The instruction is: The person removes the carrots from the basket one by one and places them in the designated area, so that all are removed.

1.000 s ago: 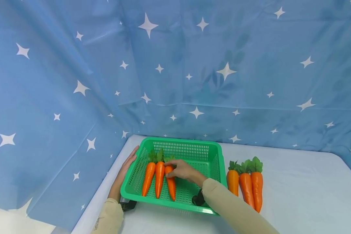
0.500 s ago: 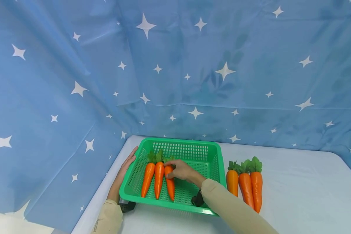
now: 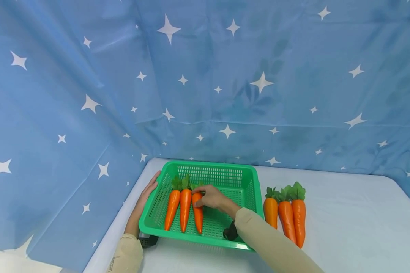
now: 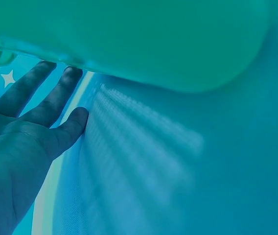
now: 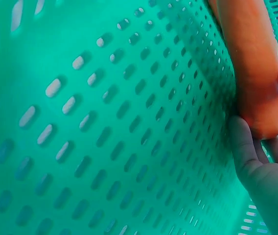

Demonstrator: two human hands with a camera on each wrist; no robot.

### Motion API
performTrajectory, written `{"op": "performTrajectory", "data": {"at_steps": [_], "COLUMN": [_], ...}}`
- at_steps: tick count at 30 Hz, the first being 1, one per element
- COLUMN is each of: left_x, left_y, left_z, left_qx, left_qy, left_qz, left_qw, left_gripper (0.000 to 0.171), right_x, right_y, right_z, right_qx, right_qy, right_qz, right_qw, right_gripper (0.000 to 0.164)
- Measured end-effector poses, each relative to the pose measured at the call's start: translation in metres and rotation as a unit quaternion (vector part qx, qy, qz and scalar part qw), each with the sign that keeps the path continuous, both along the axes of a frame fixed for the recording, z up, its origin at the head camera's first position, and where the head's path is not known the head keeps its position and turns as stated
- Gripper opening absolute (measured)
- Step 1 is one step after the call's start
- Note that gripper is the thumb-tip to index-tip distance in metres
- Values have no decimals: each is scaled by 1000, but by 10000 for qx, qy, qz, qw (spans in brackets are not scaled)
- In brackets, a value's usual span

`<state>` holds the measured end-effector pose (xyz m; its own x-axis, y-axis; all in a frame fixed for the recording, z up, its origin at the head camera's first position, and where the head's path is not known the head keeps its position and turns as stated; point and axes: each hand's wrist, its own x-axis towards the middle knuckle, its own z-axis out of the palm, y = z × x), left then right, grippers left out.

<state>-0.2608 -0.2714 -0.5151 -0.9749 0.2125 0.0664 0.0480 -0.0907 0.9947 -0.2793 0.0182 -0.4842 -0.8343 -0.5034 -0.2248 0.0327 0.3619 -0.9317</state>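
Observation:
Three orange carrots with green leaf tops lie side by side in a green slotted basket [image 3: 191, 236]. My right hand [image 3: 210, 198] holds the rightmost carrot [image 3: 198, 218] near its leafy end. In the right wrist view, the thumb and fingers of that hand [image 5: 271, 188] lie on opposite sides of the carrot's thick end [image 5: 259, 73]. The left carrot [image 3: 172, 210] and middle carrot [image 3: 185, 210] lie untouched beside it. Against the basket's left outer side rests my left hand [image 3: 146, 195]; the left wrist view shows its fingers [image 4: 51, 100] extended, fingertips at the green wall.
Three more carrots [image 3: 286, 218] lie on the white table [image 3: 348, 220], just right of the basket. A blue curtain with white stars [image 3: 225, 76] hangs behind and to the left. The basket's right half has bare slotted floor [image 3: 215, 227].
The tip of the carrot in my right hand has swung slightly left, toward the middle carrot. Both hands keep their places, and the head view has shifted a little.

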Motion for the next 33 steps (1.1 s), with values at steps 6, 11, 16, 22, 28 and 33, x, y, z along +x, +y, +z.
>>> {"op": "performTrajectory", "data": {"at_steps": [6,11,16,22,28,33], "left_x": [1,1,0,-2,-1,-1], "left_y": [-3,-4,-4,-2,0,0], "left_z": [0,0,0,1,2,1], "left_qx": [165,108,231,245,278,216], "left_qy": [-103,-57,-118,-217,-175,-111], "left_qz": [-27,17,-37,1,-47,-58], "left_qw": [9998,9999,9997,9995,9995,9997], "left_gripper": [66,66,67,65,64,64], "right_x": [-1,-2,-2,-3,-4,-3], "right_y": [-1,-2,-1,1,3,2], "right_z": [1,3,6,8,10,16], "right_qx": [-80,-176,-303,-426,-526,-699], "right_qy": [-89,-135,-140,-133,-89,-158], "right_qz": [-21,-58,-108,-147,-173,-191], "right_qw": [9999,9997,9994,9989,9984,9972], "right_gripper": [53,55,57,57,55,56]}}
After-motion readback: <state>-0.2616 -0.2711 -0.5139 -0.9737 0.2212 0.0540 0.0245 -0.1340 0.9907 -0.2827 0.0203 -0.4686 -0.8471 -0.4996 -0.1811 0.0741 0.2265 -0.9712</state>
